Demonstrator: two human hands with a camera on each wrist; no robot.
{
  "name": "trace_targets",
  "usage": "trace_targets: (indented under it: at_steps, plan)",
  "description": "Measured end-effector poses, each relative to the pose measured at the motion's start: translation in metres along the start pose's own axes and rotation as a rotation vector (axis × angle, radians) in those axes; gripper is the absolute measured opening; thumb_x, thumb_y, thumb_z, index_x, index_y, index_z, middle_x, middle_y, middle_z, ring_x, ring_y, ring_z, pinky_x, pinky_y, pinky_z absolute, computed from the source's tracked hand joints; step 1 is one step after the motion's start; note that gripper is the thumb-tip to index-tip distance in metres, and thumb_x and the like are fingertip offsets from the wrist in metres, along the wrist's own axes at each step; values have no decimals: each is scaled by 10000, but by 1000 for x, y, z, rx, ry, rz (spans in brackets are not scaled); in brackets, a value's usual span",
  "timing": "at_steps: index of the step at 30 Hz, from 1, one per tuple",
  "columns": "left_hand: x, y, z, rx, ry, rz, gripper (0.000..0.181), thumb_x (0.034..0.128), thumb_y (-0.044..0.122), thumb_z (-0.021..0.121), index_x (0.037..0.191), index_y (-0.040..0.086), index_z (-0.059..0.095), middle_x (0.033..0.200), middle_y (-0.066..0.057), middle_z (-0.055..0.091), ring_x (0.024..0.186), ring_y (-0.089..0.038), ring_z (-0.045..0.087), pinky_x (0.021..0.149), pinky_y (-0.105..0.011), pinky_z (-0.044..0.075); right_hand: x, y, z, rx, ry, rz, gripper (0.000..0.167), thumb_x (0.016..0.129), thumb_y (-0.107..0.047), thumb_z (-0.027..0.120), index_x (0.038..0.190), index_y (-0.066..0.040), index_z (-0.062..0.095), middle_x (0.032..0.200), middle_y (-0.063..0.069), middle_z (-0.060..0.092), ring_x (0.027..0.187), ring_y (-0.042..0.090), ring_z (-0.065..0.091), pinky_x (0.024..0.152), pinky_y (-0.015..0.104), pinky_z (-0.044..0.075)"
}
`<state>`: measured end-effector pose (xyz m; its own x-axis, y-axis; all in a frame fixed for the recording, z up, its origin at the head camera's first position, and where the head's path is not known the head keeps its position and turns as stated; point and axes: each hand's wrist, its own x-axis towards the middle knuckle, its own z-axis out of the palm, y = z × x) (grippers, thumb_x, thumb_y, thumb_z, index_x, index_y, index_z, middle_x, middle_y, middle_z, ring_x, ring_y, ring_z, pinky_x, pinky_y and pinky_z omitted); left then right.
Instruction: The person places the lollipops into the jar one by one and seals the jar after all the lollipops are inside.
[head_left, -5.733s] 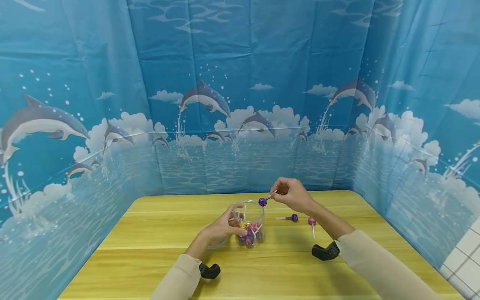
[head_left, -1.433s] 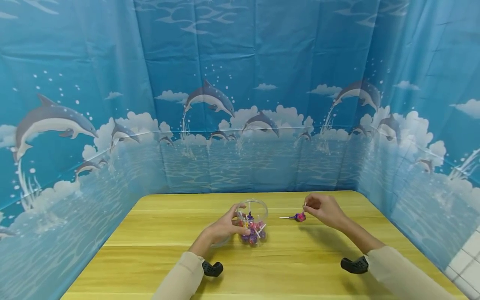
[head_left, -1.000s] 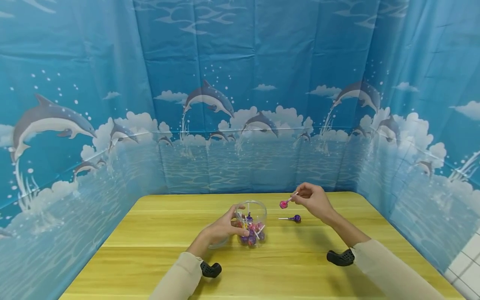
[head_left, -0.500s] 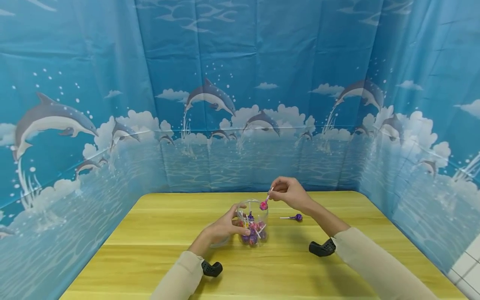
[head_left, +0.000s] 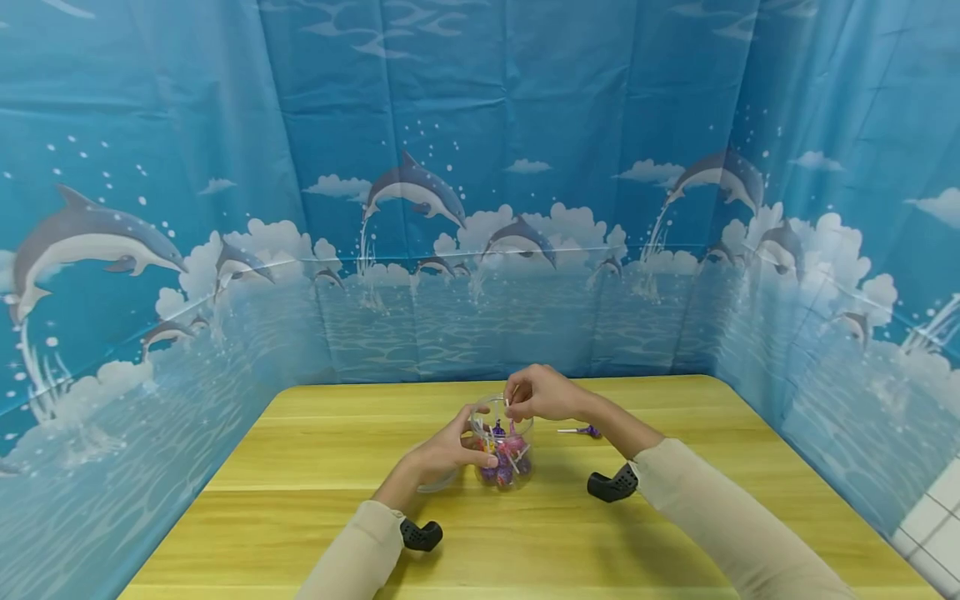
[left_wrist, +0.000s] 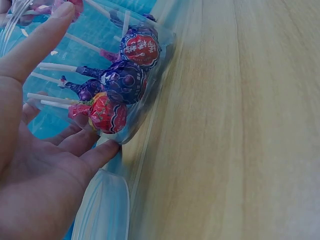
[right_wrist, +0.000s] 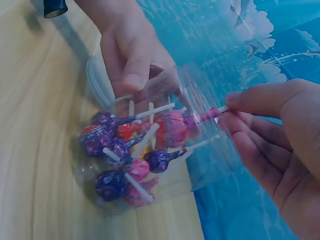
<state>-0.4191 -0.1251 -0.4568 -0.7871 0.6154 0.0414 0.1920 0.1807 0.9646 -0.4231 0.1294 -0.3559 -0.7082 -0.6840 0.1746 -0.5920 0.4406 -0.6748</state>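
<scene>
A clear round jar (head_left: 529,435) with several purple, pink and red wrapped lollipops in it stands upright on the table. My left hand (head_left: 442,456) grips its left side, thumb on the near wall; in the left wrist view the fingertips lie near its base. Over the mouth, my right hand (head_left: 546,393) pinches the white stick of a pink lollipop (right_wrist: 177,127), whose head is inside the jar, pointing down. Right of the jar, one purple lollipop (head_left: 592,431) lies on the table, partly behind my right forearm.
A clear lid (left_wrist: 104,207) lies on the yellow wood-grain table (head_left: 300,517), left of the jar and partly under my left hand. Black wrist devices (head_left: 422,536) sit at both cuffs. A blue dolphin-print curtain (head_left: 465,325) stands behind the table.
Earlier my right hand held a purple lollipop over the jar; one now sits inside. It then picked up the pink lollipop from the table and brought it left, down into the jar.
</scene>
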Motion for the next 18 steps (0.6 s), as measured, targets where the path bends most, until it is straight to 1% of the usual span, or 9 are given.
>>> trace_targets:
  at_steps: [2, 5, 7, 8, 11, 14, 16, 18]
  plan:
    - [1, -1, -1, 1, -4, 2, 790, 954, 199, 783, 1579, 254, 303, 1510, -140, 386, 1427, -439, 387, 1072, -561, 411, 2, -2, -1, -9, -23, 3, 87, 982, -92, 721, 1023, -18, 738, 866, 66, 766, 805, 219, 742, 710, 364, 581]
    - [1, -2, -1, -8, -16, 8, 802, 955, 197, 782, 1585, 264, 291, 1564, -194, 333, 1437, -445, 375, 1075, -557, 411, 1, -4, -3, -6, -46, 14, 196, 983, -102, 722, 1141, 12, 730, 922, 68, 773, 837, 211, 745, 721, 363, 581]
    - [1, -1, 0, -11, -20, 12, 817, 956, 196, 782, 1595, 251, 277, 1591, -228, 293, 1439, -452, 371, 1075, -559, 411, 0, -3, -4, 5, -37, 17, 265, 986, -122, 725, 1208, 21, 711, 970, 63, 771, 861, 190, 741, 738, 381, 587]
    - [1, -1, 0, -10, -19, 13, 829, 955, 200, 782, 1603, 241, 267, 1598, -238, 277, 1437, -455, 371, 1073, -562, 412, -1, -3, -5, 12, -25, 19, 285, 988, -133, 724, 1227, 22, 703, 992, 72, 769, 879, 200, 741, 751, 393, 589]
    - [1, -1, -1, -17, -12, 7, 826, 952, 202, 786, 1598, 238, 273, 1588, -231, 291, 1425, -441, 396, 1064, -553, 423, -4, 4, -7, 34, 45, 15, 291, 995, -161, 722, 1242, -9, 703, 1030, 90, 760, 928, 257, 735, 773, 412, 587]
    - [1, -1, -1, -42, -10, 2, 809, 952, 172, 781, 1587, 240, 283, 1550, -201, 346, 1397, -406, 445, 1047, -527, 445, -11, 13, -10, 52, 130, 18, 256, 1006, -171, 709, 1230, -45, 710, 1040, 103, 751, 952, 318, 723, 781, 415, 581]
    - [1, -1, -1, -67, -17, 1, 792, 954, 132, 768, 1577, 240, 290, 1522, -181, 381, 1383, -383, 471, 1034, -506, 462, -16, 22, -11, 48, 181, 29, 227, 1009, -172, 708, 1210, -69, 718, 1030, 73, 745, 928, 282, 719, 769, 400, 577]
    - [1, -1, -1, -75, -19, 1, 785, 956, 111, 759, 1575, 232, 291, 1501, -162, 400, 1375, -372, 484, 1022, -491, 474, -23, 30, -13, 43, 224, 45, 216, 1013, -171, 702, 1200, -64, 718, 1028, 62, 737, 895, 253, 711, 749, 401, 573]
